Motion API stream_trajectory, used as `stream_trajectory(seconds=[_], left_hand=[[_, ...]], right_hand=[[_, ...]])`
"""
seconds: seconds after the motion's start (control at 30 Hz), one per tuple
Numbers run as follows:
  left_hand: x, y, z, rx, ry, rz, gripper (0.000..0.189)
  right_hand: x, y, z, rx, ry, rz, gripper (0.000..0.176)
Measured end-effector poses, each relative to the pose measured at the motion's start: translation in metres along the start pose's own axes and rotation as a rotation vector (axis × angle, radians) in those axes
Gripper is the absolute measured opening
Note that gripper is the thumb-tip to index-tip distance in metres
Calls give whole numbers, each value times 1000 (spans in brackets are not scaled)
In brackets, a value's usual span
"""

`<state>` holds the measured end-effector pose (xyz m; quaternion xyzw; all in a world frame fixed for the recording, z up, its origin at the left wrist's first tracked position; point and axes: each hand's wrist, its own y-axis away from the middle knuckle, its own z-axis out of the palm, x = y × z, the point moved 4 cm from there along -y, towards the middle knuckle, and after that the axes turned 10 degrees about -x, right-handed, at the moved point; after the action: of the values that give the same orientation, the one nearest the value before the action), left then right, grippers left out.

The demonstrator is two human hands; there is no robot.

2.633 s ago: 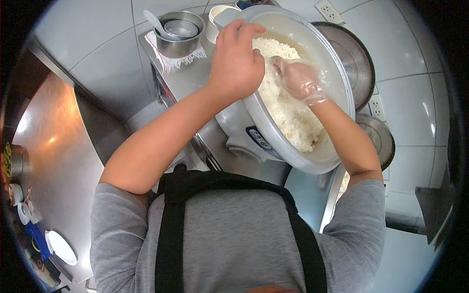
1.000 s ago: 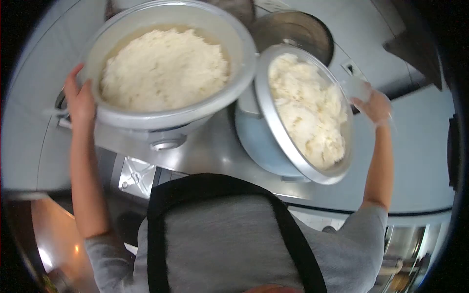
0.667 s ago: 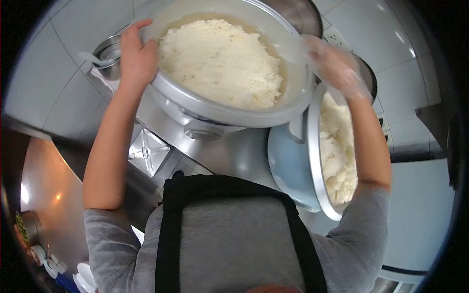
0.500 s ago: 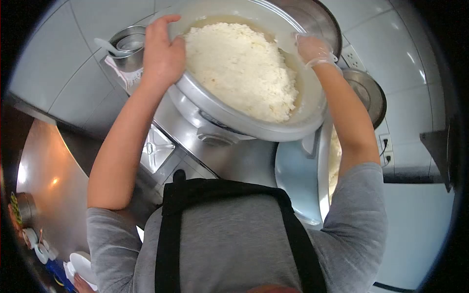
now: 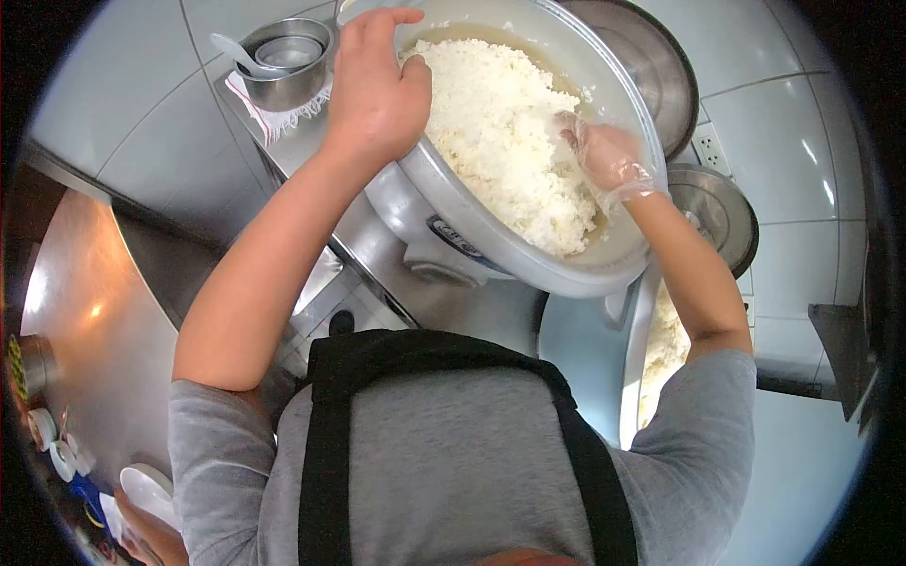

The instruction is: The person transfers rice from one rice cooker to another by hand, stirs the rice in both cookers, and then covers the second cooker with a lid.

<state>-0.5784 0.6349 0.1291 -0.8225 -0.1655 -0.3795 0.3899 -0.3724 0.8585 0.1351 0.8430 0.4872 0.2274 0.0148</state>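
Note:
A large metal rice pot [image 5: 528, 269] is tilted, holding a heap of white cooked rice [image 5: 500, 123] with cloudy liquid along its edges. My bare left hand [image 5: 382, 94] grips the pot's left rim, fingers over the edge. Inside the pot, on the right, my right hand [image 5: 609, 156] wears a clear plastic glove. Its slightly bent fingers touch the rice, and no lump shows in the palm. Under the pot is a pale rounded body with a dark label [image 5: 455, 236].
Beside my right arm, a rectangular metal pan [image 5: 630, 387] holds more rice. Two round metal lids [image 5: 651, 66] lean at the wall near sockets [image 5: 710, 146]. Nested metal bowls with a spoon [image 5: 283, 80] stand back left. A person's hand [image 5: 151, 528] shows bottom left by a steel table [image 5: 94, 311].
My right hand has moved from the pot's right rim inward to the rice. My left hand stays on the left rim. The whole view has shifted, with the pot now further right.

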Motion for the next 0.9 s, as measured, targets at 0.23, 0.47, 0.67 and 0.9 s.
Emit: stream_trajectory(seconds=[0.23,0.47,0.67,0.9], left_hand=[[1,1,0,-5,16,8,42],[2,1,-3,21,11,12,42],[0,-2,-2,12,28,-26,41],[-5,-2,0,58,-36,12,41]], right_hand=[[-75,24,-18,-32,-213,-188,33],[-131,29,-51,-120,-423,-222,32],[-126,22,-39,-169,-625,-208,32],[-81,60,-39,121,-642,-196,35]])
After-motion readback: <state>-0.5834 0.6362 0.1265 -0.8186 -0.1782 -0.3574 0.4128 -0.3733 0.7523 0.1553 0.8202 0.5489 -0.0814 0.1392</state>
